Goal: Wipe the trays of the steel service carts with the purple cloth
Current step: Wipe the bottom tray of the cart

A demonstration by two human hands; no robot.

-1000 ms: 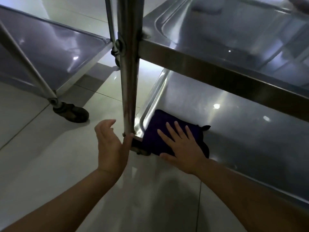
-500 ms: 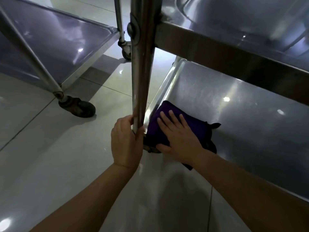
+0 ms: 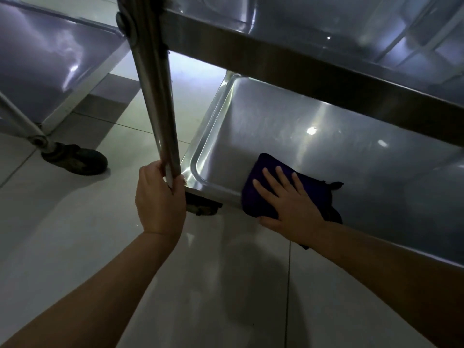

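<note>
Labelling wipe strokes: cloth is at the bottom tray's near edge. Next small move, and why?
Probably sweep the purple cloth away along the bottom tray: the right hand presses it flat at the near rim, and the left hand grips the cart post.

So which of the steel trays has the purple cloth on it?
The bottom tray of the near cart, where the right hand presses the purple cloth flat. The tray above and the other cart's tray carry none.
</note>
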